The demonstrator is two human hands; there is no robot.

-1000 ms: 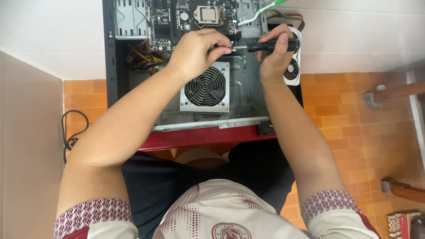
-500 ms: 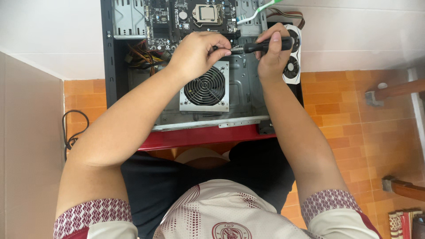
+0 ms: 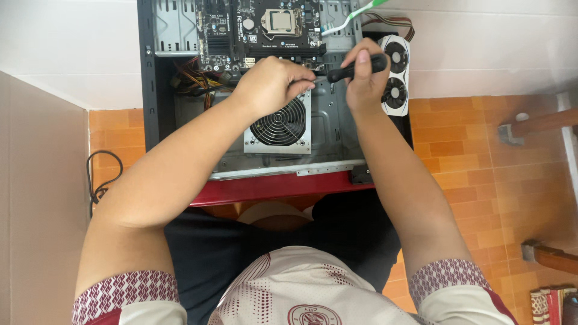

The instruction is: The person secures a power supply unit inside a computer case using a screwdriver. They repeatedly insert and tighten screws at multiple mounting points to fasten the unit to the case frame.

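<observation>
Black-handled screwdriver (image 3: 356, 66), upper centre of frame, long axis near-horizontal with tip pointing left, fist-gripped by right hand (image 3: 361, 81); left hand (image 3: 271, 84), fingers curled shut, pinches at the tip inside open computer case (image 3: 158, 90), above power-supply fan (image 3: 279, 123).

Left hand (image 3: 271, 84) and right hand (image 3: 360, 78) both clenched
</observation>
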